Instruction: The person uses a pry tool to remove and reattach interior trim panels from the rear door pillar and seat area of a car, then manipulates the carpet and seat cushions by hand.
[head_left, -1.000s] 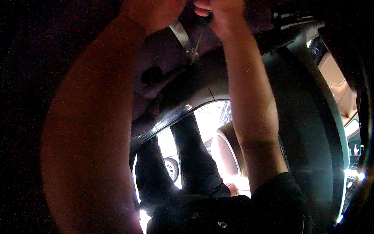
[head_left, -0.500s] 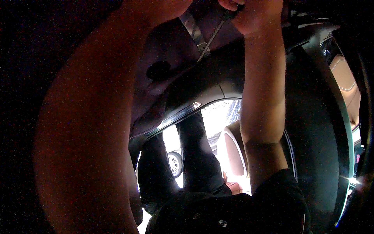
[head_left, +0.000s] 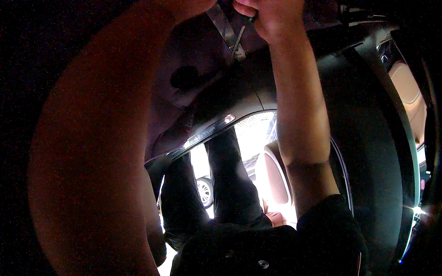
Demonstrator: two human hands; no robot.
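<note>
My right hand [head_left: 277,19] is at the top edge, fingers curled round something small and dark [head_left: 250,18]. Just below it, a thin straight rod [head_left: 238,40] slants down; it lines up with the dark piece, though the join is not clear. Behind the rod runs a flat metal strip [head_left: 222,26] with holes, set against dark carpet-like lining [head_left: 177,108]. My left hand [head_left: 195,5] reaches the top edge left of the strip. Its fingers are cut off or lost in darkness.
I am inside a dark car interior. A black curved panel [head_left: 368,152] stands to the right, with a tan seat [head_left: 405,83] beyond. Below are a door sill [head_left: 209,131], my legs [head_left: 230,179], a light panel [head_left: 276,177] and a car wheel [head_left: 204,192] outside.
My right hand and forearm have moved left, closer to the metal strip. The rod has shifted with the hand and stands steeper. My left arm has moved slightly left.
</note>
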